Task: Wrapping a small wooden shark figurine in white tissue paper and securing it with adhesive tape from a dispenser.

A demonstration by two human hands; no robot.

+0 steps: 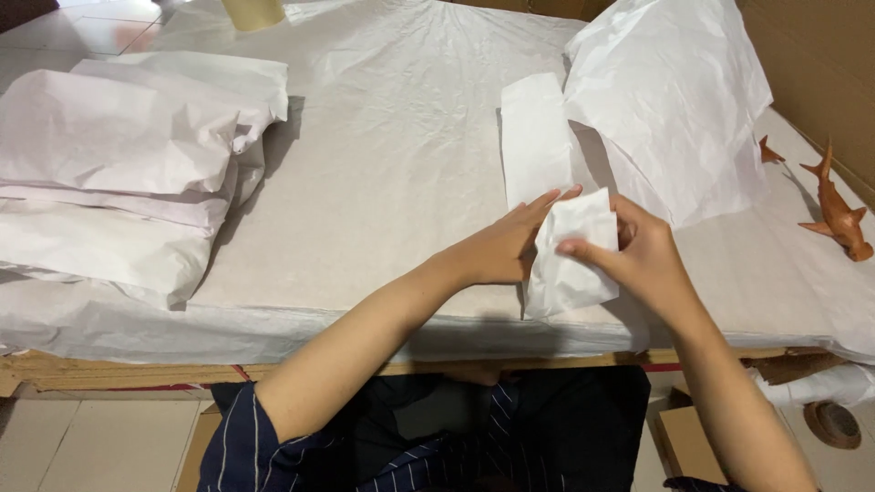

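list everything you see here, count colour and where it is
paper-wrapped bundle: one, white, held between both hands at the table's near edge
folded paper strip: one, white, flat on the table just behind the hands
loose crumpled sheet: one, white, far right of the table
stack of paper-wrapped packs: one pile, white, left side of the table
paper table cover: one, white, creased, spread over the table
toy shark: one, orange-brown, right edge of the table
tape roll: one, brown, low right below the table
cardboard wall: brown, top right
left hand: one, on the bundle's left side
right hand: one, gripping the bundle's right side
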